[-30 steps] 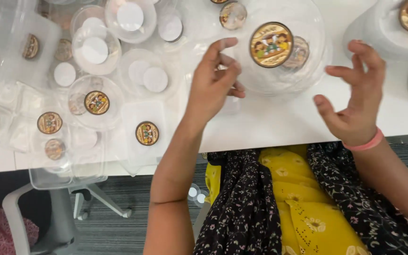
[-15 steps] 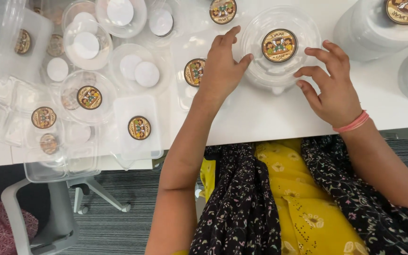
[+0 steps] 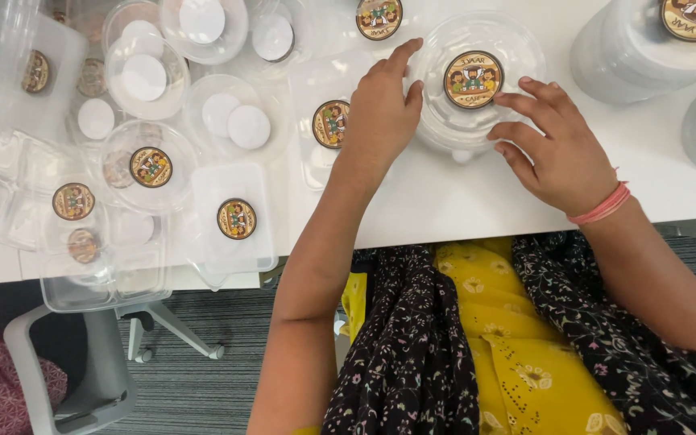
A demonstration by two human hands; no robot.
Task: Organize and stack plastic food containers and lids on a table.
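Both hands (image 3: 380, 113) (image 3: 561, 149), fingers spread, touching round clear container (image 3: 477, 84); table edge (image 3: 477, 229) near wrists.

We reached both bare forearms forward, away from our body. Our left hand (image 3: 380, 113) lay palm down, fingers (image 3: 400, 58) stretched ahead and close together, thumb tucked to the right. Our right hand (image 3: 561, 149) sat just beside it, fingers (image 3: 517, 101) curled and spread leftward, a pink band round its wrist.
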